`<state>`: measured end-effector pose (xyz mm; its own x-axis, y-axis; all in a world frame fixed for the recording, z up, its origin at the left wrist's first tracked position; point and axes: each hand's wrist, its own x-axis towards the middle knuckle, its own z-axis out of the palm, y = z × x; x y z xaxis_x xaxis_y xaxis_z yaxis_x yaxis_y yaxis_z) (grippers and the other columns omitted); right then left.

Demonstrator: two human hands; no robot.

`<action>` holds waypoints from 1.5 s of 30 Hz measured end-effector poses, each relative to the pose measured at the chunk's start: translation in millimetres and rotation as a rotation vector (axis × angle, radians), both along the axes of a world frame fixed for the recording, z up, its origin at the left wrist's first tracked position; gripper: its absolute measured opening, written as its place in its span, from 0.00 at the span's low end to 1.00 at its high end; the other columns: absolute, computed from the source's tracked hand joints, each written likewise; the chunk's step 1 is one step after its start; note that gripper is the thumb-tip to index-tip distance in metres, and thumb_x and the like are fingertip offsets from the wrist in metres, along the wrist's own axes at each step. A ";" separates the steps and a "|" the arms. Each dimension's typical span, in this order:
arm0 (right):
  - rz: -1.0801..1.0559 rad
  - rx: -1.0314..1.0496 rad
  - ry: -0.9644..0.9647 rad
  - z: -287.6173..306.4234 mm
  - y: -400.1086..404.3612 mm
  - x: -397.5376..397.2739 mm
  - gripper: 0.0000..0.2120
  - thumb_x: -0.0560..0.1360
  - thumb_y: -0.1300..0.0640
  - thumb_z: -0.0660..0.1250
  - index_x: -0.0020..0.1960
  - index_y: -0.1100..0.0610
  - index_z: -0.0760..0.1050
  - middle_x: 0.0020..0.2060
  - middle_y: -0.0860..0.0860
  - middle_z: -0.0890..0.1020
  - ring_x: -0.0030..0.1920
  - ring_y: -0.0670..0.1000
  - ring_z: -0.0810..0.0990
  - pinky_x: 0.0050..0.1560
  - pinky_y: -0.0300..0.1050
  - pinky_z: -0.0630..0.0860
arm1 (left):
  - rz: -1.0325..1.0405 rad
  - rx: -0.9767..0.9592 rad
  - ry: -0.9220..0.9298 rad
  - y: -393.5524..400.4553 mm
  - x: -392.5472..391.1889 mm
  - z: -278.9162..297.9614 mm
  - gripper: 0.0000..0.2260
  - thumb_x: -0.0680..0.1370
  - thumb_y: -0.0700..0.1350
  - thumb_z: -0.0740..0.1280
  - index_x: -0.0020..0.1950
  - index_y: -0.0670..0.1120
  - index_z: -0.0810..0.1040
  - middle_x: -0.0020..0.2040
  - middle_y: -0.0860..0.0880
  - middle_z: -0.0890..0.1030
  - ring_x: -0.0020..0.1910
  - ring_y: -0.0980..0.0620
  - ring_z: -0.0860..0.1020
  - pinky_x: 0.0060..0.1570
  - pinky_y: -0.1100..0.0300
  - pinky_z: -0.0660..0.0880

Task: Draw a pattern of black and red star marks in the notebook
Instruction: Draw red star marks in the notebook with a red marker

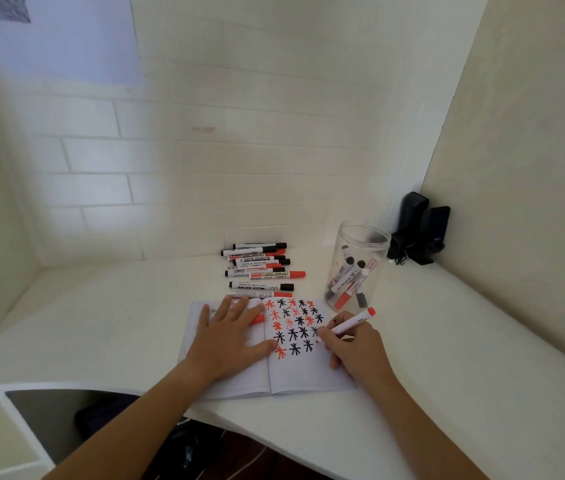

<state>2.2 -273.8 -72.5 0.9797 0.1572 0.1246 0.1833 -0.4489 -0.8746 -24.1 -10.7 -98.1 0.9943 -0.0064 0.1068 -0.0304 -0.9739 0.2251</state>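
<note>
An open notebook [295, 375] lies on the white desk. Its right page carries several rows of black and red star marks [295, 327]. My left hand [231, 336] lies flat on the left page with fingers spread, and a red cap [258, 319] peeks out from under its fingers. My right hand [355, 344] grips a red marker [352, 321] like a pen, tip down at the right end of the star rows, its red end pointing up and to the right.
Several black and red markers [260, 268] lie in a row behind the notebook. A clear plastic jar [357, 268] holding more markers stands to the right. A black device [419, 230] sits in the back right corner. The desk edge [205, 414] curves in front.
</note>
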 end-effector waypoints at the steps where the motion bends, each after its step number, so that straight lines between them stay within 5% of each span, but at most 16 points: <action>1: 0.004 -0.005 0.000 -0.2 0.4 -0.1 0.10 0.79 0.52 0.73 0.42 0.55 0.80 0.26 0.55 0.83 0.25 0.50 0.76 0.24 0.38 0.71 | 0.000 0.003 0.001 0.0 -0.1 0.0 0.45 0.66 0.82 0.41 0.80 0.65 0.49 0.83 0.56 0.47 0.81 0.50 0.41 0.77 0.39 0.39; 20: -0.045 -0.016 -0.020 -2.8 3.6 2.7 0.10 0.79 0.50 0.73 0.43 0.55 0.80 0.25 0.53 0.82 0.23 0.45 0.76 0.27 0.35 0.72 | -0.001 0.011 -0.010 0.7 0.2 -2.0 0.45 0.66 0.82 0.40 0.80 0.65 0.48 0.83 0.56 0.47 0.81 0.50 0.41 0.77 0.39 0.40; 29: -0.071 0.011 0.030 -3.4 3.2 2.0 0.13 0.77 0.61 0.72 0.35 0.55 0.74 0.24 0.49 0.77 0.21 0.51 0.72 0.23 0.41 0.70 | -0.005 0.007 -0.007 0.5 -1.2 -0.9 0.42 0.68 0.81 0.43 0.80 0.65 0.48 0.83 0.56 0.47 0.81 0.51 0.41 0.77 0.40 0.39; 39: -0.027 -0.015 -0.025 1.8 6.7 0.4 0.11 0.79 0.51 0.73 0.43 0.57 0.79 0.27 0.53 0.82 0.21 0.49 0.75 0.27 0.40 0.75 | -0.013 0.015 -0.027 0.5 -0.8 -1.7 0.45 0.66 0.82 0.39 0.80 0.64 0.48 0.83 0.56 0.48 0.81 0.50 0.42 0.77 0.38 0.41; 45: -0.086 -0.008 0.025 -1.5 4.9 1.1 0.12 0.78 0.59 0.72 0.38 0.55 0.74 0.23 0.48 0.78 0.21 0.48 0.73 0.25 0.41 0.74 | -0.009 0.017 -0.025 0.2 -0.5 -1.4 0.46 0.65 0.82 0.37 0.80 0.64 0.48 0.83 0.56 0.48 0.81 0.50 0.42 0.77 0.38 0.41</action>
